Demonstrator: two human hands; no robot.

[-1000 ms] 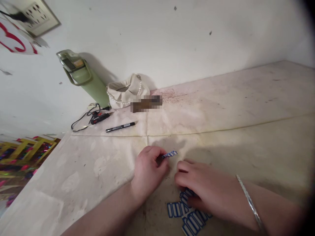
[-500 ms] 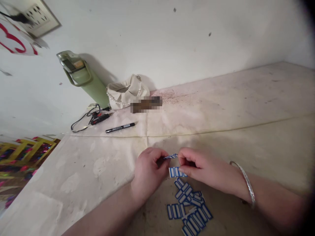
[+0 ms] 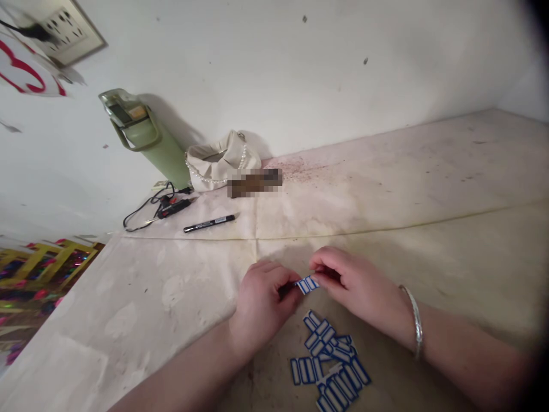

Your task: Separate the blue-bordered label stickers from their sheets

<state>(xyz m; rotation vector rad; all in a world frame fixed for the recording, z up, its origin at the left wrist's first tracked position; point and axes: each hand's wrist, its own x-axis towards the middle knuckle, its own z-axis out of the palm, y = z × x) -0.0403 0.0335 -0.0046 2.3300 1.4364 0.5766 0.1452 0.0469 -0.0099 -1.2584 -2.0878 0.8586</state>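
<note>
Over the cloth, my left hand (image 3: 268, 297) is closed, its thumb and fingers pinching the left end of a small white label strip (image 3: 307, 285) with blue borders. At the strip's right end, my right hand (image 3: 349, 277) is closed on it between thumb and forefinger. Whether more strips are tucked inside my left fingers cannot be seen. Just below both hands lies a loose pile of similar blue-bordered label strips (image 3: 338, 377), overlapping at various angles. A silver bangle (image 3: 415, 320) circles my right wrist.
Farther back on the cloth-covered table (image 3: 407, 171) lie a black marker (image 3: 210, 223) and a corded black tool (image 3: 174, 207). A green bottle (image 3: 160, 151) and a cream pearl-strapped bag (image 3: 210, 166) stand by the wall, beside a blurred-out brown object (image 3: 255, 183).
The lower strip in my right fingers has moved up to my left hand and now spans both hands. The thin strip seen edge-on between them no longer shows separately.
</note>
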